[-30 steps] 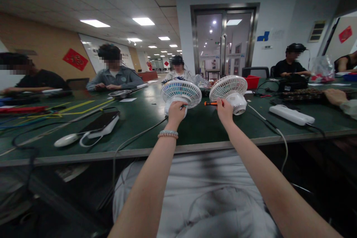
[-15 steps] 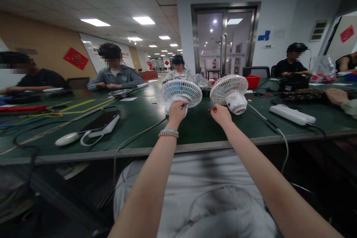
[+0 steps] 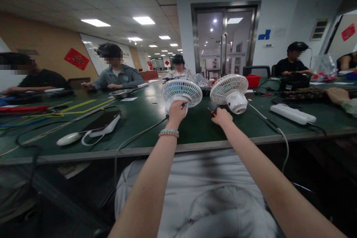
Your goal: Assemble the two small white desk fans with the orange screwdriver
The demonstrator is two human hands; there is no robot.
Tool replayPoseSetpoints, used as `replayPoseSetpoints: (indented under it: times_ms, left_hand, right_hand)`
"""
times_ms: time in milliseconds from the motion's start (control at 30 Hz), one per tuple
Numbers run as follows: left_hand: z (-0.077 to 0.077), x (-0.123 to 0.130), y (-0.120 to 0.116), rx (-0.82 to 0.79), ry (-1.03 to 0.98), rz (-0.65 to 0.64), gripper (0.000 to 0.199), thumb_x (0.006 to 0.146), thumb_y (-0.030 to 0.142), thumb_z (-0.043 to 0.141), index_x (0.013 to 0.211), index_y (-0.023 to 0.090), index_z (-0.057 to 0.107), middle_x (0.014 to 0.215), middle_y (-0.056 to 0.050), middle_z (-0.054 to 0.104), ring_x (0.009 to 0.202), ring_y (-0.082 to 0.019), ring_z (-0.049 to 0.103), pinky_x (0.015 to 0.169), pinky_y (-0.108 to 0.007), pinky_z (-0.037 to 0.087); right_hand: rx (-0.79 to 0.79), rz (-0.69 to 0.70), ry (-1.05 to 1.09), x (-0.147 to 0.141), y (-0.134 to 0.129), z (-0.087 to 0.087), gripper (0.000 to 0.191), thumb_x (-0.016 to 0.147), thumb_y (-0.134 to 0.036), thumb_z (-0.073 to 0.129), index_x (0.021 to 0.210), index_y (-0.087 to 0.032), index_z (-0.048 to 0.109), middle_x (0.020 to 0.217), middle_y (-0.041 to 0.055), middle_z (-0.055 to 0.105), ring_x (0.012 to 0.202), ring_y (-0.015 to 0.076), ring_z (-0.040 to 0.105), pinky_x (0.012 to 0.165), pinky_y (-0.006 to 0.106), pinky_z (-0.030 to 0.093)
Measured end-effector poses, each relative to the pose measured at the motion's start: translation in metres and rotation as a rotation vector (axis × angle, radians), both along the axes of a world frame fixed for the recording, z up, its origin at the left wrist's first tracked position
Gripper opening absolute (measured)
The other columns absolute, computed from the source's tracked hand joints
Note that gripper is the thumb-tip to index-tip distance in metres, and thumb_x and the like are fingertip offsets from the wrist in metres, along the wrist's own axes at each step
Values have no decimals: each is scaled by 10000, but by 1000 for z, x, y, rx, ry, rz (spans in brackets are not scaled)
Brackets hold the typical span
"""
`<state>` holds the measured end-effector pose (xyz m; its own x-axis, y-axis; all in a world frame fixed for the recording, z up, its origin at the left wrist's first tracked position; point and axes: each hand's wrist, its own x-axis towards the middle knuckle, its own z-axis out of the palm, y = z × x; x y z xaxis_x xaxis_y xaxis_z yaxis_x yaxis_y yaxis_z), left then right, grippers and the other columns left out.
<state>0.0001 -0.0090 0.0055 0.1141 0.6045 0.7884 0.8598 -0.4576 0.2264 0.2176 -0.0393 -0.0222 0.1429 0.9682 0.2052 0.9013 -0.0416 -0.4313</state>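
Observation:
Before me a white fan (image 3: pixel 192 91) with bluish blades has its back turned to me. My left hand (image 3: pixel 177 113) is closed round its rear housing; a small dark item shows by the thumb, too small to name. My right hand (image 3: pixel 224 116) grips a slim screwdriver (image 3: pixel 213 113) with an orange and black handle, its thin shaft pointing up and left between the two fans. Just beyond that hand a second white fan (image 3: pixel 230 89) rests tilted, its ribbed motor housing towards me. The right hand's fingers are partly hidden.
On the green table (image 3: pixel 145 130) a dark phone-like device (image 3: pixel 102 122) on a white stand lies left. A white power strip (image 3: pixel 292 114) lies right, near a fan cable (image 3: pixel 262 116). Behind are a red bin (image 3: pixel 253 81) and several seated people.
My right hand has shifted slightly, and the screwdriver has turned so that its shaft now shows pointing up-left. My left hand stays on the fan. A person at the left has moved a hand outward.

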Motion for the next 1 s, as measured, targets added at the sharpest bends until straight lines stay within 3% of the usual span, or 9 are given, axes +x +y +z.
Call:
replayPoseSetpoints:
  times_ms: [367, 633, 733, 867, 1000]
  left_hand:
    - [2, 1, -1, 61, 30, -33, 270, 706, 154, 498, 928, 180, 649, 938, -51, 659, 941, -196, 550, 914, -317, 404]
    - [4, 1, -4, 32, 32, -17, 300, 674, 125, 492, 937, 181, 626, 968, -59, 641, 972, -205, 535, 923, -324, 395]
    - [4, 0, -4, 42, 6, -9, 324, 639, 95, 491, 929, 178, 609, 980, -62, 630, 986, -212, 524, 926, -330, 388]
    - [4, -4, -3, 91, -94, 67, 344, 648, 91, 475, 972, 164, 567, 1023, -80, 600, 1025, -222, 496, 948, -354, 357]
    - [3, -15, 4, 118, -377, 330, 335, 702, 125, 438, 1027, 129, 520, 1070, -118, 569, 1080, -237, 461, 982, -376, 303]
  right_hand:
    - [36, -40, -10, -2, -2, 0, 582, 636, -436, 630, 1146, -233, 437, 1133, 130, 396, 1002, 307, 518, 747, 418, 441]
    - [194, -22, -35, -14, -6, 2, 752, 626, -559, 622, 1271, -304, 330, 1163, 128, 376, 1069, 329, 406, 822, 504, 334]
    - [294, 51, -97, -22, -12, 4, 744, 648, -558, 610, 1286, -298, 330, 1153, 131, 393, 1064, 320, 381, 836, 486, 306]
    - [497, 252, -182, -34, -21, 7, 607, 721, -538, 546, 1246, -264, 412, 1135, 122, 440, 1049, 289, 387, 879, 455, 274]
    - [562, 438, -88, -52, -15, 8, 498, 803, -516, 436, 1162, -175, 493, 1086, 136, 501, 1015, 252, 447, 867, 382, 325]
